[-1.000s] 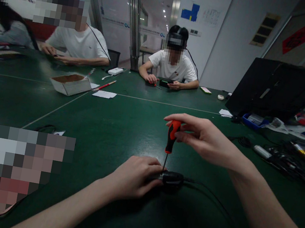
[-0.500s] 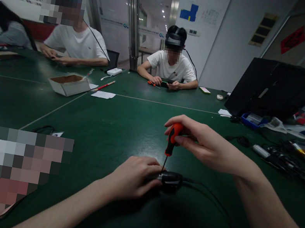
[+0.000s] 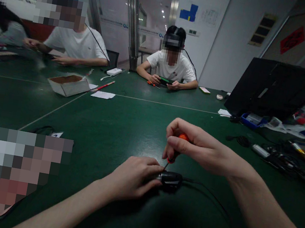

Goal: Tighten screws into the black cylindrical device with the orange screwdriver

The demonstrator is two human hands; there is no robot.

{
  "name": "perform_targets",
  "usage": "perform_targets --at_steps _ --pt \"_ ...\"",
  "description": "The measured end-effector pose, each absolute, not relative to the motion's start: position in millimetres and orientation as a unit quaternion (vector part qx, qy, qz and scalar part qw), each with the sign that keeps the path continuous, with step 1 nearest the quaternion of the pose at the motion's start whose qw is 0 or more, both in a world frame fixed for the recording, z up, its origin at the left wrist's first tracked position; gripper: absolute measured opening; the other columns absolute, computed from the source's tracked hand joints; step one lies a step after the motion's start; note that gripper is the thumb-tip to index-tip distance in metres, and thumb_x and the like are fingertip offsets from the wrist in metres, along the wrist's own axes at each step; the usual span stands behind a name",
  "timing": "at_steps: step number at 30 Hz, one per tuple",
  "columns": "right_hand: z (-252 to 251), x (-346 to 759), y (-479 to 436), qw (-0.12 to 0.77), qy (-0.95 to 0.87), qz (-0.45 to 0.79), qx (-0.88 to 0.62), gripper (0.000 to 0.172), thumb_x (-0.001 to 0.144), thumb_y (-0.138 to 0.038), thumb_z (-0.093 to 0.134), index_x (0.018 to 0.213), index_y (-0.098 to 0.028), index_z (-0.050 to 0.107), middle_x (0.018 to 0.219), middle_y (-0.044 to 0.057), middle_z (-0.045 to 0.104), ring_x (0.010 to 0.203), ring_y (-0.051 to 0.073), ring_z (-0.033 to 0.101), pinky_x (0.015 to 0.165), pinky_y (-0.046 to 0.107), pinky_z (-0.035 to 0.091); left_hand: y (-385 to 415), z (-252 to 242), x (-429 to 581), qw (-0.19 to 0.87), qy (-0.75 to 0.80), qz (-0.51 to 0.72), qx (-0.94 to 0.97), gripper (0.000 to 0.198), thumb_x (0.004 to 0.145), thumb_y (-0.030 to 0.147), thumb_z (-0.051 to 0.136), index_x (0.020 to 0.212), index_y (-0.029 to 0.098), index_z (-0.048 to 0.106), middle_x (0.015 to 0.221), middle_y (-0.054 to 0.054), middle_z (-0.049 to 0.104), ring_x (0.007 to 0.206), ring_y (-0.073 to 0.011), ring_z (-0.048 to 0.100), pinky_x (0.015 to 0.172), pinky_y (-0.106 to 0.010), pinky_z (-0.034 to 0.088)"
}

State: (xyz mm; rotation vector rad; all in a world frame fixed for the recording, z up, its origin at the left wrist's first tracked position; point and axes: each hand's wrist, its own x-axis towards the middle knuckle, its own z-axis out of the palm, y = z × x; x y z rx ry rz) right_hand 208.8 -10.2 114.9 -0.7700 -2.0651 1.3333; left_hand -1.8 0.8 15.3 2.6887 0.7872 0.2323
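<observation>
A small black device (image 3: 171, 179) with a black cable (image 3: 213, 203) running off to the right lies on the green table (image 3: 114, 127). My left hand (image 3: 134, 176) is closed on the device's left end and pins it down. My right hand (image 3: 194, 147) is wrapped around the handle of an orange and black screwdriver (image 3: 177, 146), fingers curled over its top. The screwdriver tilts slightly and its thin tip rests on the device just beside my left fingertips.
An open black laptop (image 3: 275, 88) and a tangle of tools and cables (image 3: 283, 158) fill the right side. A cardboard box (image 3: 69, 84), papers and a red pen lie at the far left. Other people sit across the table, handling small parts.
My right hand has sunk lower and closed further over the screwdriver handle, so less of it shows. My left hand and the device have stayed put.
</observation>
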Motion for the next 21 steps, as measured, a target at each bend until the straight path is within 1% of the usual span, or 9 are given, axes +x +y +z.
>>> perform_targets --at_steps 2,4,6,8,10,11,13,16,21 --pt "113.8 206.5 -10.7 0.295 -0.771 0.472 -0.308 0.010 0.098 -0.030 0.046 0.099 -0.020 0.045 0.092 0.002 0.062 0.081 0.013 0.060 0.070 0.027 0.050 0.7 15.6 -1.5 0.167 0.277 0.079 0.943 0.026 0.096 0.033 0.050 0.116 0.021 0.062 0.107 -0.007 0.065 0.090 -0.0225 0.063 0.075 -0.031 0.050" --pt "114.3 205.2 -11.4 0.294 -0.794 0.400 -0.350 0.008 0.098 -0.028 0.044 0.101 -0.020 0.045 0.098 0.003 0.062 0.082 0.013 0.060 0.069 0.027 0.049 0.4 16.1 -1.4 0.169 0.278 0.078 0.942 0.027 0.097 0.033 0.050 0.117 0.021 0.062 0.107 -0.007 0.065 0.089 -0.0222 0.063 0.074 -0.031 0.050" --pt "115.2 205.0 -11.5 0.283 -0.824 0.280 -0.403 0.010 0.098 -0.030 0.044 0.099 -0.021 0.046 0.089 0.000 0.062 0.074 0.012 0.058 0.065 0.026 0.046 0.2 16.6 -1.5 0.170 0.279 0.079 0.942 0.027 0.096 0.032 0.050 0.118 0.020 0.062 0.107 -0.007 0.065 0.089 -0.0222 0.063 0.074 -0.031 0.051" --pt "115.2 206.1 -10.6 0.266 -0.840 0.152 -0.448 0.021 0.095 -0.042 0.050 0.091 -0.021 0.047 0.072 -0.003 0.058 0.061 0.011 0.053 0.057 0.026 0.040 -0.1 16.9 -1.6 0.169 0.282 0.079 0.941 0.027 0.096 0.032 0.051 0.117 0.020 0.063 0.107 -0.006 0.065 0.089 -0.0223 0.063 0.074 -0.032 0.051" --pt "114.4 207.6 -8.8 0.250 -0.839 0.079 -0.477 0.035 0.087 -0.053 0.059 0.083 -0.022 0.045 0.062 -0.005 0.054 0.054 0.011 0.048 0.051 0.025 0.034 -0.2 17.1 -1.6 0.169 0.284 0.079 0.941 0.026 0.096 0.031 0.052 0.116 0.020 0.063 0.107 -0.006 0.065 0.089 -0.0225 0.063 0.074 -0.032 0.051" --pt "113.9 208.3 -8.0 0.243 -0.838 0.068 -0.483 0.038 0.084 -0.055 0.063 0.081 -0.022 0.044 0.060 -0.006 0.053 0.053 0.011 0.047 0.049 0.025 0.032 -0.1 17.1 -1.6 0.168 0.284 0.079 0.941 0.026 0.095 0.031 0.052 0.116 0.020 0.063 0.107 -0.006 0.065 0.089 -0.0226 0.063 0.074 -0.032 0.051" --pt "113.1 209.1 -6.6 0.238 -0.839 0.071 -0.484 0.035 0.083 -0.049 0.067 0.081 -0.022 0.044 0.061 -0.006 0.053 0.054 0.010 0.047 0.049 0.025 0.031 0.1 16.9 -1.6 0.168 0.282 0.078 0.941 0.026 0.096 0.031 0.052 0.117 0.020 0.063 0.108 -0.007 0.065 0.089 -0.0227 0.063 0.074 -0.032 0.051" --pt "112.9 208.9 -5.6 0.239 -0.842 0.077 -0.478 0.028 0.082 -0.036 0.069 0.087 -0.022 0.046 0.068 -0.005 0.055 0.057 0.010 0.048 0.051 0.024 0.034 0.7 15.6 -1.8 0.165 0.284 0.077 0.941 0.027 0.095 0.030 0.052 0.119 0.020 0.062 0.108 -0.006 0.065 0.088 -0.0226 0.063 0.073 -0.032 0.051" --pt "113.1 210.0 -5.0 0.254 -0.851 0.100 -0.449 0.029 0.080 -0.025 0.069 0.098 -0.021 0.047 0.083 -0.003 0.061 0.070 0.011 0.055 0.059 0.025 0.041 1.5 12.6 -2.5 0.159 0.279 0.083 0.944 0.027 0.096 0.030 0.052 0.119 0.021 0.061 0.106 -0.006 0.065 0.088 -0.0219 0.063 0.071 -0.031 0.050"
